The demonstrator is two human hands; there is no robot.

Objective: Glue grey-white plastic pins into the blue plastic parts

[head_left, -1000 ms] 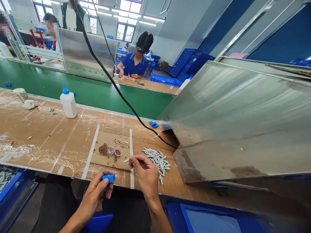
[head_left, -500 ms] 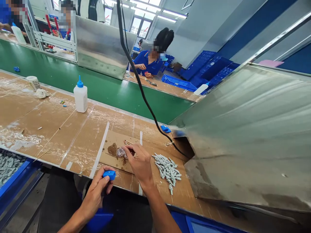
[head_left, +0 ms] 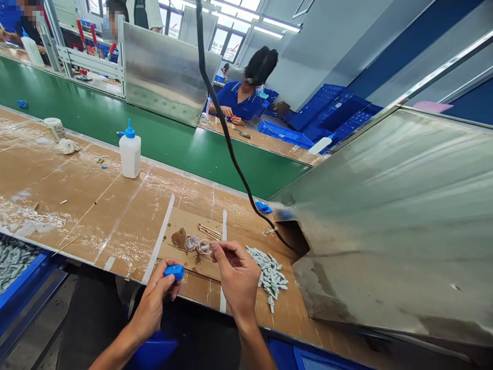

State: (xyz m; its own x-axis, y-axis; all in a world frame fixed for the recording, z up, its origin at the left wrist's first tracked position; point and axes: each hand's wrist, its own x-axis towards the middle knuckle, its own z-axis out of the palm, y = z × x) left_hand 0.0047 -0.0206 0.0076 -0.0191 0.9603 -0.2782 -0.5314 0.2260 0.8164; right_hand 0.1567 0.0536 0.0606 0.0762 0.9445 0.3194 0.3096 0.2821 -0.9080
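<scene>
Lower ctr, L hand [head_left: 156, 293] curls round blue block [head_left: 175, 272], R hand [head_left: 238, 267] bunches fingers by cup [head_left: 203, 247], can't tell if gripping; seemingly nothing's fitted to block yet, w/ many grey parts [head_left: 271, 272] left piled lower ctr-right.

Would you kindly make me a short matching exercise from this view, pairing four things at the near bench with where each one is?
Things:
1. Blue block
2. White bottle on the near bench
3. Heap of grey pieces
4. Row of short sticks

Places:
A. Between the right hand and the large metal panel
B. On the cardboard sheet
C. In the left hand
D. Upright, near the green belt

Pairs: 1-C, 2-D, 3-A, 4-B
</scene>
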